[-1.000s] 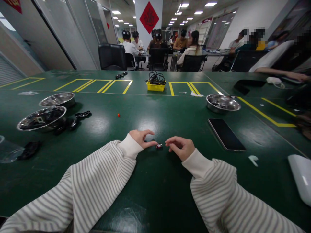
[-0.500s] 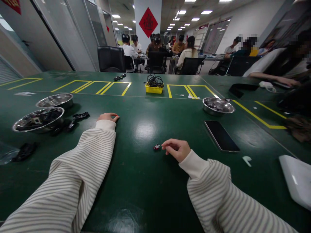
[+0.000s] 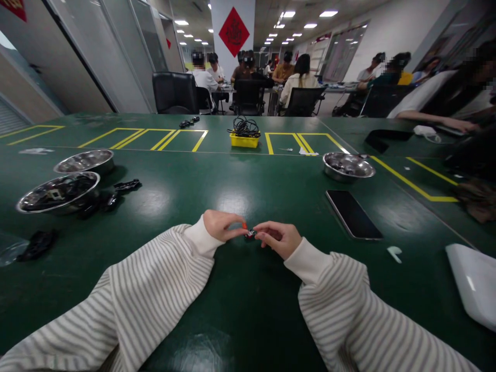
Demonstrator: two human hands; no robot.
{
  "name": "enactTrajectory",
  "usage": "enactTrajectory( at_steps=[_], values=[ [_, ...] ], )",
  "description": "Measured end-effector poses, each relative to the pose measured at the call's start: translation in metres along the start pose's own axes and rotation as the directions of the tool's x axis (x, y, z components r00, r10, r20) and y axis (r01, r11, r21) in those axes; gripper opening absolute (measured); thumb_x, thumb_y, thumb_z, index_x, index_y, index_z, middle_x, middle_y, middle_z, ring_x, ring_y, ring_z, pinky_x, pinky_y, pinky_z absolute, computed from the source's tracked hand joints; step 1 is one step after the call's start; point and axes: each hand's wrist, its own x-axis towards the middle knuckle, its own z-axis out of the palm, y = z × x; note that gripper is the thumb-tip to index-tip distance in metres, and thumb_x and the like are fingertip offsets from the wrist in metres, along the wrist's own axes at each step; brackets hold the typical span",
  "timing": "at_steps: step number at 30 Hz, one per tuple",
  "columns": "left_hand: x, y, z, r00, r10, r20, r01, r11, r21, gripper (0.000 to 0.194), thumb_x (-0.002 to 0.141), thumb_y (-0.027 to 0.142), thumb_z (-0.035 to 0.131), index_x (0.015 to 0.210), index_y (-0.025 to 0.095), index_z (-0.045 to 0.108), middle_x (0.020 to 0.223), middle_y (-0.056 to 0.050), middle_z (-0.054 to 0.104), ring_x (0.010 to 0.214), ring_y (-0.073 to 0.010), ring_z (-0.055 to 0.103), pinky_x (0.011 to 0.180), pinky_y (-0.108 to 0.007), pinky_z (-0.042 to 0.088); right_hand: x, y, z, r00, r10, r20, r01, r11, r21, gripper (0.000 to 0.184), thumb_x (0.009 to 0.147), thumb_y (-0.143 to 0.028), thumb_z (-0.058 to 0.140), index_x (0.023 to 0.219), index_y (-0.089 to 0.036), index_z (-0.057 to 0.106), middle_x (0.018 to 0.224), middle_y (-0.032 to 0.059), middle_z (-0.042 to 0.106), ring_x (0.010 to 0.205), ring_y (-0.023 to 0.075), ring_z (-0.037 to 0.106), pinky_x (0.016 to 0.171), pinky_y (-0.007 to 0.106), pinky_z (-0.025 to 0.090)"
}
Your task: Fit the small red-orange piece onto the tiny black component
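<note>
Green and glossy, the worktable (image 3: 248, 310) fills the lower view, marked with yellow tape boxes, in a long room where other people sit at tables further back.

At the near middle of it lies a small dark electronic part (image 3: 251, 233), set down on the surface between the two hands. It is too small to tell its long axis for certain; it seems to run left to right, from one hand toward the other. The right hand (image 3: 279, 238) lies just to its right, fingers curled, thumb and forefinger closed lightly on that end of the part. The left hand (image 3: 222, 225) lies just to its left, thumb and forefinger pinched shut on a tiny orange piece (image 3: 244, 226), which sits just above and left of the part, nearly touching it; whether they meet cannot be told. Both hands are about equally close, and the orange piece comes at the part from its left end.

Further out, a black phone (image 3: 353, 214) lies face up to the right, well apart. Beyond it stands a steel bowl (image 3: 348, 166) with dark bits inside. Two more steel bowls (image 3: 58, 192) stand at far left, with loose black parts (image 3: 126, 185) beside them. A yellow tray (image 3: 244, 140) of black cables sits across the table, and a white object (image 3: 475, 289) rests at the right edge.
</note>
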Motion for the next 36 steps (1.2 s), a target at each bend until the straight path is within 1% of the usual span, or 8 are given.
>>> enactTrajectory(
  at_steps=[3, 7, 13, 17, 21, 25, 30, 36],
  values=[
    [-0.001, 0.024, 0.005, 0.991, 0.122, -0.048, -0.125, 0.991, -0.057, 0.033, 0.076, 0.047, 0.042, 0.076, 0.02, 0.062, 0.05, 0.003, 0.058, 0.042, -0.0034, 0.048, 0.044, -0.014, 0.029, 0.0, 0.001, 0.002, 0.998, 0.017, 0.065, -0.02, 0.999, 0.046, 0.025, 0.071, -0.034, 0.054, 0.084, -0.014, 0.061, 0.067, 0.0033, 0.064, 0.05, 0.0102, 0.058, 0.045, 0.019, 0.045],
    [-0.002, 0.028, 0.008, 0.993, 0.119, -0.025, -0.121, 0.988, -0.098, 0.033, 0.076, 0.046, 0.041, 0.082, 0.02, 0.061, 0.048, 0.003, 0.057, 0.041, -0.0038, 0.048, 0.043, -0.014, 0.03, 0.0, 0.002, 0.003, 0.998, 0.015, 0.055, -0.02, 0.996, 0.09, 0.022, 0.069, -0.032, 0.057, 0.079, -0.013, 0.062, 0.065, 0.0032, 0.063, 0.05, 0.0103, 0.058, 0.051, 0.021, 0.047],
    [-0.001, 0.029, 0.009, 0.983, -0.155, 0.1, 0.151, 0.987, 0.054, 0.051, 0.064, 0.06, 0.045, 0.095, 0.02, 0.055, 0.05, 0.003, 0.055, 0.044, -0.0089, 0.051, 0.042, -0.017, 0.03, 0.003, 0.003, 0.001, 0.984, 0.081, -0.161, -0.082, 0.997, 0.002, 0.022, 0.067, -0.03, 0.057, 0.08, -0.014, 0.063, 0.066, 0.0048, 0.064, 0.055, 0.0136, 0.06, 0.044, 0.021, 0.046],
    [0.0, 0.03, 0.011, 0.952, -0.257, 0.167, 0.23, 0.959, 0.166, 0.042, 0.064, 0.056, 0.046, 0.086, 0.022, 0.057, 0.054, 0.0, 0.058, 0.049, -0.0135, 0.054, 0.045, -0.021, 0.032, 0.004, 0.005, 0.0, 0.967, 0.092, -0.238, -0.114, 0.99, -0.082, 0.022, 0.066, -0.029, 0.057, 0.081, -0.015, 0.064, 0.072, 0.0059, 0.066, 0.059, 0.0153, 0.061, 0.041, 0.021, 0.045],
    [-0.001, 0.029, 0.012, 0.961, -0.205, 0.183, 0.184, 0.975, 0.123, 0.029, 0.072, 0.045, 0.043, 0.083, 0.023, 0.059, 0.058, 0.0, 0.06, 0.05, -0.0122, 0.055, 0.045, -0.02, 0.031, 0.004, 0.003, -0.001, 0.97, 0.049, -0.238, -0.088, 0.984, -0.157, 0.02, 0.067, -0.028, 0.056, 0.08, -0.017, 0.065, 0.077, 0.0057, 0.066, 0.061, 0.0153, 0.061, 0.043, 0.021, 0.046],
    [-0.003, 0.027, 0.012, 0.985, -0.13, 0.113, 0.128, 0.991, 0.027, 0.028, 0.076, 0.042, 0.041, 0.085, 0.022, 0.059, 0.059, 0.002, 0.06, 0.048, -0.0074, 0.052, 0.045, -0.018, 0.031, 0.004, 0.002, -0.002, 0.981, 0.045, -0.187, -0.085, 0.974, -0.209, 0.017, 0.068, -0.028, 0.056, 0.075, -0.018, 0.067, 0.067, 0.0037, 0.066, 0.054, 0.014, 0.06, 0.051, 0.024, 0.048],
    [-0.004, 0.027, 0.011, 0.993, -0.109, 0.032, 0.109, 0.994, 0.025, 0.028, 0.076, 0.042, 0.041, 0.084, 0.022, 0.059, 0.049, 0.004, 0.054, 0.043, -0.0055, 0.049, 0.042, -0.016, 0.028, 0.004, 0.003, -0.003, 0.987, 0.089, -0.13, -0.112, 0.977, -0.18, 0.022, 0.069, -0.033, 0.055, 0.077, -0.016, 0.066, 0.065, 0.0039, 0.066, 0.049, 0.0129, 0.058, 0.05, 0.024, 0.047],
    [-0.003, 0.028, 0.009, 0.996, -0.078, 0.04, 0.077, 0.997, 0.031, 0.028, 0.077, 0.042, 0.04, 0.084, 0.022, 0.06, 0.052, 0.003, 0.057, 0.044, -0.0058, 0.05, 0.042, -0.016, 0.028, 0.004, 0.003, -0.002, 0.992, 0.086, -0.092, -0.099, 0.984, -0.149, 0.023, 0.07, -0.032, 0.054, 0.08, -0.015, 0.065, 0.068, 0.0044, 0.065, 0.05, 0.0125, 0.059, 0.052, 0.024, 0.048]
  ],
)
